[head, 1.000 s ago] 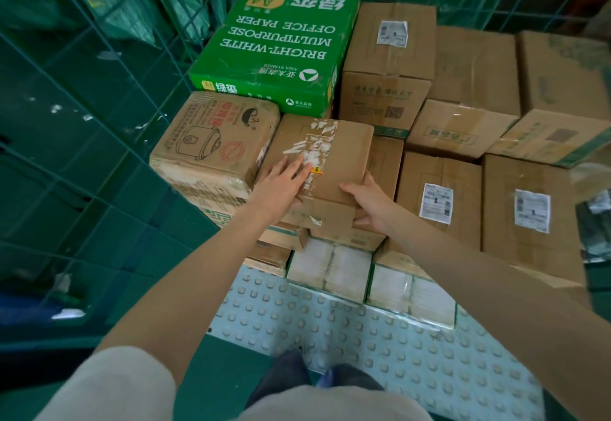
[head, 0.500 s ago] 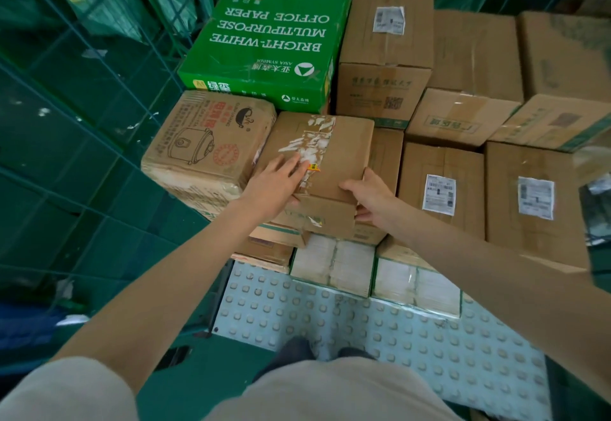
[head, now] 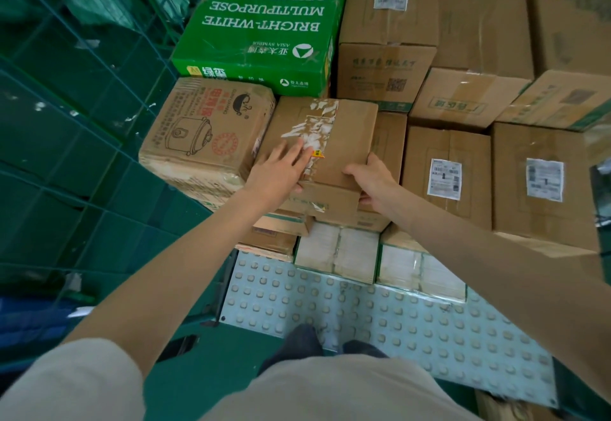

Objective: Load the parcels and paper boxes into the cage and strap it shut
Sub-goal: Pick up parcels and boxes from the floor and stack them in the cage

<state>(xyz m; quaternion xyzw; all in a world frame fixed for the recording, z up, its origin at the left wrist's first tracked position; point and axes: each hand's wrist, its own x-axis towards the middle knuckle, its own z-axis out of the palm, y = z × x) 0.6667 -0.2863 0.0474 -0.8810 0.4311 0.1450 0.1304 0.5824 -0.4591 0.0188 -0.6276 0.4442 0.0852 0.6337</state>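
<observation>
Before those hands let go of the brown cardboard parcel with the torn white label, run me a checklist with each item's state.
1. Left hand lies flat on top of the brown torn-label parcel: ok.
2. Right hand grips its near right corner: ok.
3. Parcel sits against the rice-cooker-printed cardboard box: ok.
4. Parcel fully supported underneath: cannot tell.
5. Green wire cage wall stands apart from the parcel: ok.

The one wide-angle camera sits on my head, facing forward and steeply down, close over my left hand [head: 279,174] and right hand [head: 373,180] on the taped parcel [head: 350,143] mid-frame, cage mesh [head: 82,156] at left, my shoes [head: 304,341] lowest.
</observation>
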